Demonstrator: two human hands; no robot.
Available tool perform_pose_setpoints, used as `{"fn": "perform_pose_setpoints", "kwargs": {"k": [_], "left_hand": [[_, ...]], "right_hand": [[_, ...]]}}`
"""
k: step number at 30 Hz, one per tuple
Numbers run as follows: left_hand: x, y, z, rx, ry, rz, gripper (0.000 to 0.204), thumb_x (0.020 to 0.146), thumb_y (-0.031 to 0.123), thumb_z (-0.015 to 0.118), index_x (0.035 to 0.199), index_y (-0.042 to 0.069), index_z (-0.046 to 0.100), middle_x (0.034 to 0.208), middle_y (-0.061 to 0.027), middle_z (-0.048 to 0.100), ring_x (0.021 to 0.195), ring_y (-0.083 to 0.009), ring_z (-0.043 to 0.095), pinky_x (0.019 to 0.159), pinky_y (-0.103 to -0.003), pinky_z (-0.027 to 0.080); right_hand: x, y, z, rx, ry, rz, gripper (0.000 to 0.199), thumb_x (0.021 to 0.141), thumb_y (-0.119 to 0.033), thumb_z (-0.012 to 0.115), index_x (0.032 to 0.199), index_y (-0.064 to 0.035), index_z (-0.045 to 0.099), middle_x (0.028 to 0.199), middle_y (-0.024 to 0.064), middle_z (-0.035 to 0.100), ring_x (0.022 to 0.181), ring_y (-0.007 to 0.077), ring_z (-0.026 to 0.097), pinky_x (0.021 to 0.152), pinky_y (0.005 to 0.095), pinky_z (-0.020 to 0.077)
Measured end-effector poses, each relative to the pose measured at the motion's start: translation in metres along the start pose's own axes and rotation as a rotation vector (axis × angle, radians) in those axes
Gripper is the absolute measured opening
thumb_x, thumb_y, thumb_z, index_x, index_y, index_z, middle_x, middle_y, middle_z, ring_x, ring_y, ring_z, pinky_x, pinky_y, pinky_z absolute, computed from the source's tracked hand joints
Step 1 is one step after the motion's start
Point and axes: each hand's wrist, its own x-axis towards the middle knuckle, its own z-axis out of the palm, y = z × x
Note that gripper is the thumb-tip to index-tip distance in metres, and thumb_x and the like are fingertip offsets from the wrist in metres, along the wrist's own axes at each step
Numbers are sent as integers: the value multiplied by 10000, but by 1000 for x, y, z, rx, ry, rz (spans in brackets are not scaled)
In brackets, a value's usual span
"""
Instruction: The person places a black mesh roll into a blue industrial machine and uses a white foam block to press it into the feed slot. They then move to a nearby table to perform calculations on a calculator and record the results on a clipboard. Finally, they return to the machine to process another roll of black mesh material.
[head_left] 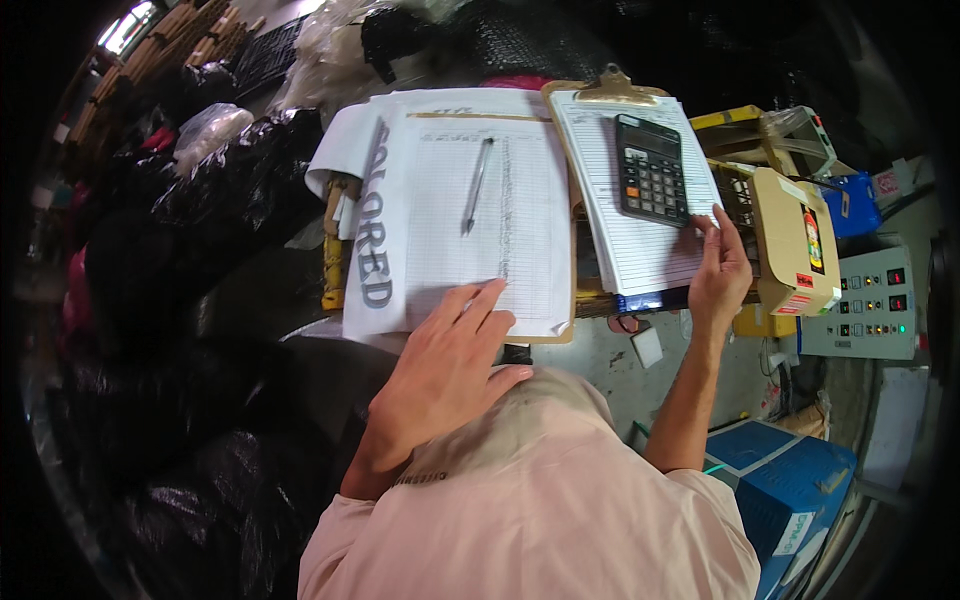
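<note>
Two paper stacks lie side by side in front of the person. The left hand (pixel 445 375) rests flat on the lower edge of the ruled sheet (pixel 500 215), its fingers (pixel 480 300) stretched out and loose, grasping nothing. A silver pen (pixel 477 185) lies on that sheet above the hand, well apart from it, slanting from upper right to lower left. Under the sheet's left side sits a white paper with large grey lettering (pixel 375 230).

The right hand (pixel 720 275) is at the lower right corner of the clipboard (pixel 610 90), its fingers pinching the edge of the lined forms (pixel 640 250) clipped there. A black calculator (pixel 652 168) lies on those forms just above and left of the hand, close to the fingertips but apparently not touched by them. A brass-coloured clip holds the forms at the top.

Right of the clipboard stands a tan cardboard box (pixel 795 245) with stickers, and beyond it a grey control panel (pixel 865 305) with buttons and small lights. Black plastic bags (pixel 230 200) are heaped along the left side. A blue box (pixel 790 480) sits low at the right, beside the person's pale pink sleeve (pixel 560 510).
</note>
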Motion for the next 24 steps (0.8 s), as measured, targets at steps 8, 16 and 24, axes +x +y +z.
{"fn": "perform_pose_setpoints", "kwargs": {"k": [8, 16, 24], "left_hand": [[7, -1, -6, -26, 10, -33, 456, 895, 323, 871, 1193, 13, 717, 1515, -161, 643, 1372, -385, 576, 1076, -497, 528], [8, -1, -6, -20, 6, -7, 446, 908, 326, 860, 1183, 4, 717, 1498, -168, 648, 1359, -383, 584, 1079, -493, 528], [10, 1, -8, -26, 8, 3, 446, 914, 314, 858, 1181, -15, 720, 1483, -200, 644, 1356, -391, 590, 1091, -480, 528]], "right_hand": [[5, -40, 5, -256, 84, -396, 375, 995, -41, 723, 1358, -122, 776, 1020, 41, 836, 1235, 266, 700, 1152, 460, 440], [13, -48, 6, -384, -65, -417, 408, 1009, -28, 677, 1392, -142, 762, 1002, 22, 839, 1391, 246, 637, 1249, 525, 320], [16, -63, 30, -385, -237, -420, 355, 1097, -104, 643, 1431, -158, 751, 1055, -6, 854, 1448, 248, 588, 1298, 538, 275]]}}
